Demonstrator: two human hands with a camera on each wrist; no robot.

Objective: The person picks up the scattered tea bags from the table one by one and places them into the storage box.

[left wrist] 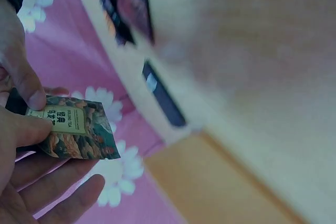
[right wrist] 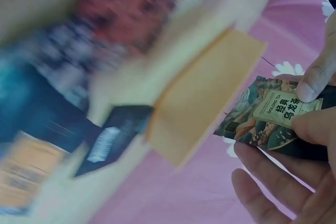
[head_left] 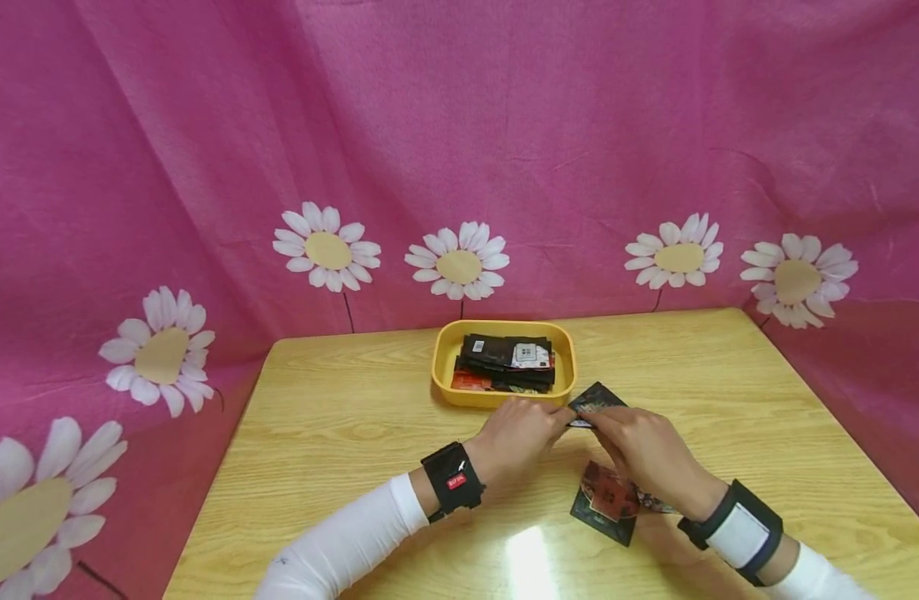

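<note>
Both hands meet over the table just in front of a yellow tray (head_left: 442, 360). Between them they pinch one small dark tea packet (head_left: 596, 403) with a leafy print and a pale label. My left hand (head_left: 522, 433) holds its left edge, thumb on the label (left wrist: 65, 120). My right hand (head_left: 639, 450) grips the other side, thumb and finger on the packet (right wrist: 262, 121). The packet is lifted off the wood. The tray holds several dark packets (head_left: 507, 360), one of them with a white label.
Several more packets (head_left: 607, 498) lie in a small pile on the wooden table (head_left: 339, 433) under my right wrist. A pink cloth with white daisies (head_left: 459, 265) hangs behind the table and drapes down both sides. Both wrist views are blurred apart from the packet.
</note>
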